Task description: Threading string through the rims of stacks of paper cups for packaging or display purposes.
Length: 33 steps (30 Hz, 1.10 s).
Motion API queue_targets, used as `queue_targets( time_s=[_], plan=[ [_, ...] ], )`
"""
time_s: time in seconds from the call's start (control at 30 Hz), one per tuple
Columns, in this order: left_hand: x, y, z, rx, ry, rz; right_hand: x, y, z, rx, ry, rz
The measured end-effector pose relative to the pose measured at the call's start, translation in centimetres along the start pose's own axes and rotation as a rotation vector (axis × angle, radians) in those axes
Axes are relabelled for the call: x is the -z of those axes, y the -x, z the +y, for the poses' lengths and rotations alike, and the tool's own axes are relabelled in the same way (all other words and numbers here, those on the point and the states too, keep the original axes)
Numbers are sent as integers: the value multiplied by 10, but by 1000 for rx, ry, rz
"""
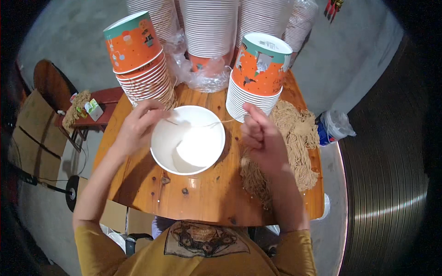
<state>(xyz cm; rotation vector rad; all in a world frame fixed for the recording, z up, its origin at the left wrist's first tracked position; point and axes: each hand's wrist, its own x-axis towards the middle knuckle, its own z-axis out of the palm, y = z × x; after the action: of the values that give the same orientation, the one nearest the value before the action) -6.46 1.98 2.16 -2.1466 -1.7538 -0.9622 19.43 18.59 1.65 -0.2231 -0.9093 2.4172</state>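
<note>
A white-lined paper bucket (188,140) stands mouth up on the wooden table in front of me. A thin tan string (209,125) runs across its mouth between my two hands. At the bucket's left rim, my left hand (142,123) pinches one end of the string. My right hand (262,137), to the right of the bucket, is closed on the other end with its thumb pressed on the index finger. A heap of tan strings (297,140) lies under and beside my right forearm.
Nested orange-and-green paper buckets (133,46) stand upside down at the back left, strings hanging along them. Another such stack (261,69) is at the back right. Plastic-wrapped bucket stacks (211,27) rise behind. A red bench (108,103) and a blue-and-white pail (329,129) flank the table (202,202).
</note>
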Motion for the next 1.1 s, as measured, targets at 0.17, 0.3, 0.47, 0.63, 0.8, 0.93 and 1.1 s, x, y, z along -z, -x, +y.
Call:
queue_targets(
  time_s=[0.17, 0.3, 0.47, 0.63, 0.8, 0.93, 1.1],
  plan=[
    [-35, -13, 93, 261, 588, 35, -42, 6, 21, -21, 14, 50],
    [-54, -14, 132, 429, 882, 84, -65, 12, 22, 59, -5, 67],
    [-49, -13, 131, 589, 1166, -98, -48, 11, 22, 232, 172, 118],
    [-42, 8, 129, 714, 1130, -155, -28, 20, 23, 236, 22, 125],
    [-43, 26, 126, 745, 823, -244, -8, 41, 30, 229, 477, 324],
    [-50, 38, 129, 475, 508, -254, 26, 54, 40, 439, 1136, 317],
    [-52, 42, 133, 442, 511, -275, 4, 82, 66, 555, 1428, -84]
  ],
)
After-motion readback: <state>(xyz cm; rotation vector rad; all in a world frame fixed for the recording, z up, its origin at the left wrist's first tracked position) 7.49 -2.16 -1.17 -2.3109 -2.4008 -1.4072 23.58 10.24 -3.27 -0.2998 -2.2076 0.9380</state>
